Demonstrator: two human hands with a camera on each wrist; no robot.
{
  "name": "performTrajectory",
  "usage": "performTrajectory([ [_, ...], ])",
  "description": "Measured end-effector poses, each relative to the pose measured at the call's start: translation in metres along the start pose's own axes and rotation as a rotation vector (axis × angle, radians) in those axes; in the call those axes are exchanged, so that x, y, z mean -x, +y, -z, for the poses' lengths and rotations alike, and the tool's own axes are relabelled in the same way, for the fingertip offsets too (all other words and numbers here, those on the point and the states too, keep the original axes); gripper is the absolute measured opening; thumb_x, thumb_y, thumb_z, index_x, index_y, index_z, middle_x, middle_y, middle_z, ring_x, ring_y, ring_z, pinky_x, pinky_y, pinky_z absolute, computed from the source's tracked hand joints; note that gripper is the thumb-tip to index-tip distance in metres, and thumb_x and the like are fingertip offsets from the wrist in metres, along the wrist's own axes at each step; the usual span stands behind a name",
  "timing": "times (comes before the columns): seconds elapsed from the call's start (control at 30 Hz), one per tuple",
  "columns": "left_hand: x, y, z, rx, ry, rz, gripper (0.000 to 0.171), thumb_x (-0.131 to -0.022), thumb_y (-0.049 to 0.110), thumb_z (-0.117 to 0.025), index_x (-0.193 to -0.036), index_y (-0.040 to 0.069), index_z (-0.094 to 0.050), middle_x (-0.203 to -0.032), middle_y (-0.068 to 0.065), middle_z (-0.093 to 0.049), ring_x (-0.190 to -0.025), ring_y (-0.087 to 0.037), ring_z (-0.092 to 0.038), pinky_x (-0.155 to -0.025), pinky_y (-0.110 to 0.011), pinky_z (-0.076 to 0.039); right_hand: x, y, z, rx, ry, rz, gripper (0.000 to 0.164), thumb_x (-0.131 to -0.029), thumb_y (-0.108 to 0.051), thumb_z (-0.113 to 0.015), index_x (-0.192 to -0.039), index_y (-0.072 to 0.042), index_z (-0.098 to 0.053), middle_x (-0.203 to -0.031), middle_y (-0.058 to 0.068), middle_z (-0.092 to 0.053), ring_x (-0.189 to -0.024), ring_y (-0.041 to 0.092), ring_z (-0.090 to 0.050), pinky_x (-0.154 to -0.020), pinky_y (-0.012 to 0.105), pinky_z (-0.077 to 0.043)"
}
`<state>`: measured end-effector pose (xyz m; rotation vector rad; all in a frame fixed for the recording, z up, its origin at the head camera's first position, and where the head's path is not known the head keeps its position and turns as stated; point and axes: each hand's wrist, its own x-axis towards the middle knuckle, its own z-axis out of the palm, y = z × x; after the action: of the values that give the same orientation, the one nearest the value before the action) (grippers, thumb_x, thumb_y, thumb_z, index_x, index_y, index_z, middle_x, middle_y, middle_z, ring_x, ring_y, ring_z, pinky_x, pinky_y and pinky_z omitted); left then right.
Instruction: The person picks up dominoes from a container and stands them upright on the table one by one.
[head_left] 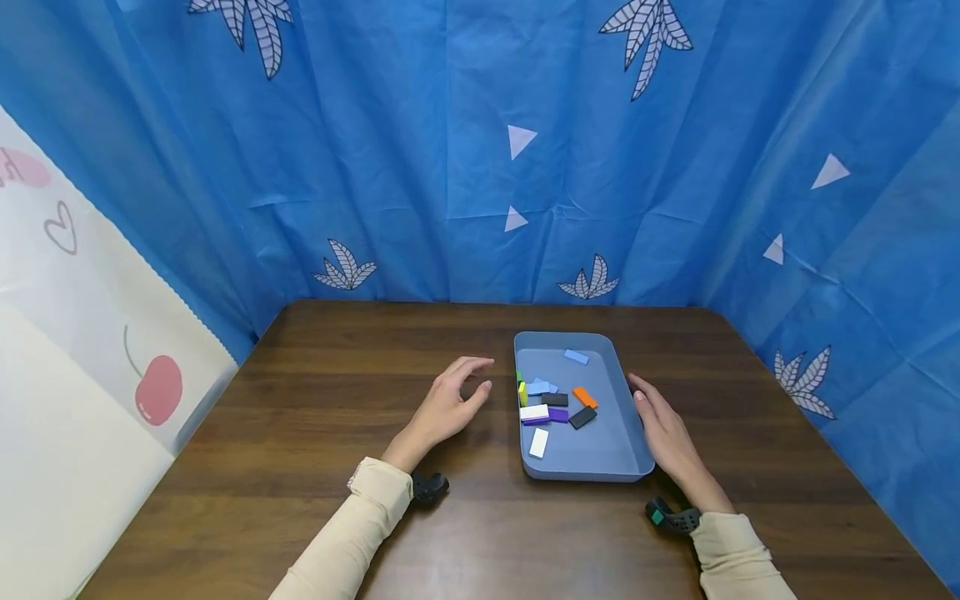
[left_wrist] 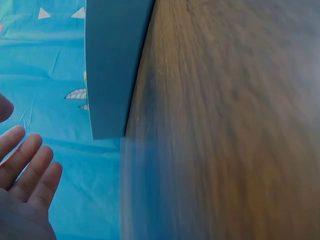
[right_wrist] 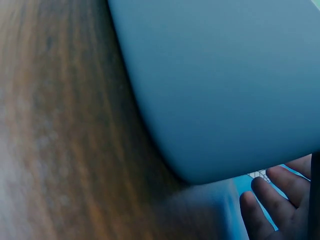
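Observation:
A shallow blue-grey tray (head_left: 592,454) sits on the wooden table, right of centre. Several small rectangular blocks lie in it, mostly along its left side: white (head_left: 538,443), black (head_left: 582,417), orange (head_left: 585,397), purple (head_left: 558,414), yellow (head_left: 522,394) and light blue (head_left: 576,357) ones. My left hand (head_left: 450,402) is held left of the tray, apart from it, fingers relaxed and holding nothing. On the other side my right hand (head_left: 666,433) lies along the tray's right wall, its fingers extended close to the rim. In the right wrist view the tray's outer wall (right_wrist: 215,90) fills much of the picture.
The dark brown table (head_left: 360,350) extends on both sides of the tray. Behind it hangs a blue curtain (head_left: 420,150) with leaf and triangle prints. A pale cloth with cherry prints (head_left: 90,333) borders the left. Each wrist wears a black camera band (head_left: 430,488).

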<state>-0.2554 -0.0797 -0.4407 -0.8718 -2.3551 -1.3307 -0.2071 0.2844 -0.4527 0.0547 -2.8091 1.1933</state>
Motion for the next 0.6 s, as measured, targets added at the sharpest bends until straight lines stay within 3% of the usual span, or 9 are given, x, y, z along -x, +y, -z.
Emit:
performTrajectory([
  [0.27, -0.012, 0.002, -0.013, 0.01, -0.052, 0.013, 0.032, -0.098, 0.011, -0.067, -0.129, 0.002, -0.066, -0.122, -0.014, -0.067, -0.103, -0.026, -0.067, -0.091, -0.041, -0.058, -0.002, 0.0, 0.002, -0.027, -0.021, -0.01, 0.068, -0.112, -0.051, -0.02, -0.163, -0.008, -0.025, -0.167, 0.023, -0.026, -0.15, 0.05, -0.028, -0.117, 0.068, -0.026],
  [0.6, -0.018, 0.008, -0.031, 0.029, -0.118, 0.05, 0.037, -0.099, 0.013, -0.066, -0.133, -0.002, -0.064, -0.129, -0.011, -0.06, -0.103, -0.024, -0.068, -0.091, -0.037, -0.058, -0.002, 0.001, 0.001, -0.033, -0.028, 0.008, 0.066, -0.112, -0.049, -0.019, -0.163, -0.008, -0.027, -0.166, 0.023, -0.028, -0.15, 0.048, -0.029, -0.117, 0.068, -0.027],
])
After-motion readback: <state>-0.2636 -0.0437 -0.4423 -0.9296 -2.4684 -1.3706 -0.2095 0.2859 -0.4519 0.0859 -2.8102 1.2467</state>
